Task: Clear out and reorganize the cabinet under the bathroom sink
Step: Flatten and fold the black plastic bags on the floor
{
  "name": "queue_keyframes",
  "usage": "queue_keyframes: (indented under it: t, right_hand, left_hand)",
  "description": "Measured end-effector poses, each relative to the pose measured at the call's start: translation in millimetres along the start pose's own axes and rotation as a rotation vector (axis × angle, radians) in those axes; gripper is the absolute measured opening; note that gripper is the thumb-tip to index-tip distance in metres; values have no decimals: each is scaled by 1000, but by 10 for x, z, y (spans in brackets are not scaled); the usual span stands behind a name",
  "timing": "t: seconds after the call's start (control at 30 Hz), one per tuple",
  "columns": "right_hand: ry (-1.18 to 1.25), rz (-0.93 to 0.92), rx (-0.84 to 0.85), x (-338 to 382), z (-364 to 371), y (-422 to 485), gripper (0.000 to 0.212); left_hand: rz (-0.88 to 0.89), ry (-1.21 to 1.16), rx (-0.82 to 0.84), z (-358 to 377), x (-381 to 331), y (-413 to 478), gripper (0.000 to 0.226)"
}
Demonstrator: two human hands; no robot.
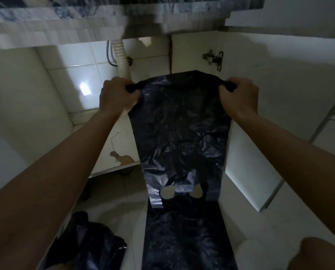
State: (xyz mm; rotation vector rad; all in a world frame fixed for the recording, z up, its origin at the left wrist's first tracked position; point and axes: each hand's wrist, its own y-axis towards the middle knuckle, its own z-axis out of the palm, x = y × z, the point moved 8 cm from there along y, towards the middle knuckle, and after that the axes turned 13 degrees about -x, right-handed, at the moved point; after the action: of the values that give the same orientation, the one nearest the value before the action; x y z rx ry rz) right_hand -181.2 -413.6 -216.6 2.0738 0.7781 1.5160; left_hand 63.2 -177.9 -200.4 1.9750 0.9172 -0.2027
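Head view, the only one here. A black bag [182,133] is held up in front of the open cabinet [26,98], stretched flat between both hands. The top left corner is bunched up and gripped by the left hand [118,96], with the fingers [117,82] curled tight round the twisted plastic. Same deal on the other side: the top right corner is gripped by the right hand [239,96], and a dark knot of plastic can be seen sticking out between its curled fingers [226,92] and thumb. So neither hand is open, and both are closed round the bag's upper edge, well apart from each other, with the top edge pulled pretty taut between them.

From the hands the bag hangs straight down towards the floor [260,230]. Two rounded cutouts [167,192] are visible low down in the plastic. Whether the bottom end touches the floor can't be told.

Behind the bag, a ribbed white hose [121,59] is seen running down the tiled back wall [80,75], just above the left hand. A metal hinge [213,58] is fixed to the cabinet's right side, and the door [248,162] is swung open on the right. A peeled brown patch [121,158] is showing on the cabinet base. A second bag [88,244], crumpled, lies on the floor at the lower left under the left forearm. A knee [322,254] is caught at the bottom right.
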Motion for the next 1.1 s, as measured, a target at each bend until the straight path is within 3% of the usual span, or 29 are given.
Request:
queue_keyframes:
  t: [0.1,0.2,0.27,0.33,0.4,0.47,0.67,0.8,0.97,1.1]
  right_hand:
    - [55,107,155,-239,-5,-106,26]
    - [72,384,420,-692,104,-356,16]
    - [72,583,590,-1002,125,-631,13]
    - [-70,651,836,-1258,82,-966,17]
    - [-281,596,1146,-1449,28,-1353,23]
    - [-476,578,1346,-1626,-15,-1707,29]
    - [-783,687,1544,-2085,-95,-2523,44]
    - [-823,728,1574,-2350,-168,-2950,58]
    - [-902,788,1614,-2562,-234,-3366,64]
    - [-887,817,1657,-2640,-279,-3572,59]
  left_hand:
    - [-53,-179,138,17,-70,-279,24]
    - [-102,-176,669,283,-2,-728,11]
    - [-236,-114,1030,452,202,-1125,27]
    - [-385,-38,1299,568,369,-1524,41]
    - [-457,38,1460,676,450,-1868,36]
    - [-500,127,1548,770,507,-2171,28]
    - [-522,313,1712,1102,787,-2973,18]
    - [-529,336,1761,1253,960,-3409,13]
    - [-611,340,1803,1346,1157,-3880,27]
    - [-611,361,1820,1404,1215,-4104,20]
